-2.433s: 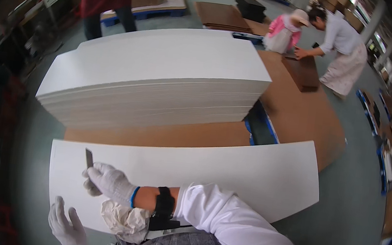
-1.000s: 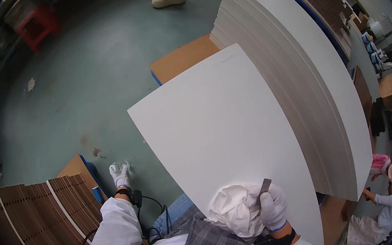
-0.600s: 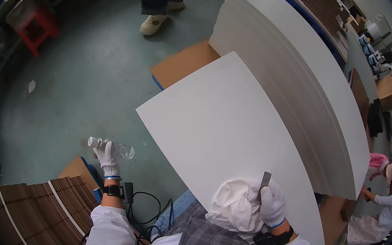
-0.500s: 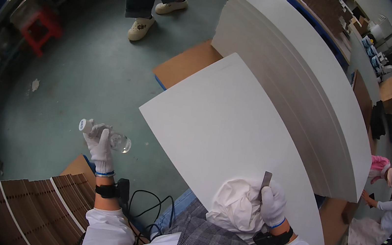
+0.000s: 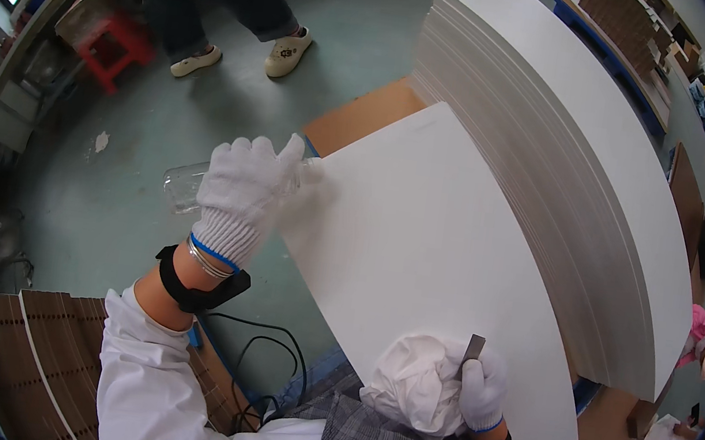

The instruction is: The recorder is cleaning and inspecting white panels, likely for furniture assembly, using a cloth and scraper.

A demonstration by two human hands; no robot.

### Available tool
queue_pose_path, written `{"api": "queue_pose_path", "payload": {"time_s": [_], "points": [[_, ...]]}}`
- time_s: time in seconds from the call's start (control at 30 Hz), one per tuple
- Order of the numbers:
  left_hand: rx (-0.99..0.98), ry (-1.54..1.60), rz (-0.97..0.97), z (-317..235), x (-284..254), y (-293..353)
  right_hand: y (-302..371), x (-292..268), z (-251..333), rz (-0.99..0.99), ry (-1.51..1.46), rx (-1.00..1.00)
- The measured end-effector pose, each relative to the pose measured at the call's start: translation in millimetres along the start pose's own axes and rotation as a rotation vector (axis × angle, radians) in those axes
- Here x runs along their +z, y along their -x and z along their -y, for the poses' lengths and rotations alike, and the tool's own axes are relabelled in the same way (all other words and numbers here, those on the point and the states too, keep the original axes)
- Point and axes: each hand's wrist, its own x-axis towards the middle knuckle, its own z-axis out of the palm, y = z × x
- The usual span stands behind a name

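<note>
A large white board (image 5: 405,227) lies in front of me. My left hand (image 5: 244,181), in a white knit glove, is closed around a clear plastic bottle (image 5: 184,187). The bottle is tilted on its side, its mouth end over the board's left edge. Near the board's close end, my gloved right hand (image 5: 483,389) grips a small flat metal scraper blade (image 5: 473,349) that points up and away. Beside that hand, touching it, a bunched white cloth (image 5: 413,379) rests on the board. Whether the right fingers also hold the cloth is hidden.
A tall stack of white boards (image 5: 546,170) stands along the right. Brown slatted cardboard (image 5: 40,357) lies at the lower left. Black cables (image 5: 266,338) hang by my left arm. Another person's clogs (image 5: 288,53) are on the floor ahead; a red stool (image 5: 116,51) stands far left.
My left hand has swung forward and right with the bottle, from over the floor to the board's left edge. The white cap seen before is out of sight. The person ahead has stepped left.
</note>
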Motion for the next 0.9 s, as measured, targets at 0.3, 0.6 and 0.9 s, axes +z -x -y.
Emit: {"api": "queue_pose_path", "payload": {"time_s": [0.3, 0.6, 0.9], "points": [[0.096, 0.032, -0.009, -32.5, -3.1, -56.1, 0.3, -4.5, -8.1, 0.091, -0.127, -0.05], [0.122, 0.039, 0.013, -54.0, 5.5, -107.9, -0.8, -5.1, -13.0, 0.106, -0.182, -0.095], [0.142, 0.004, -0.042, -63.5, 2.4, -111.9, -3.0, -7.8, -12.4, 0.099, -0.093, -0.117]]}}
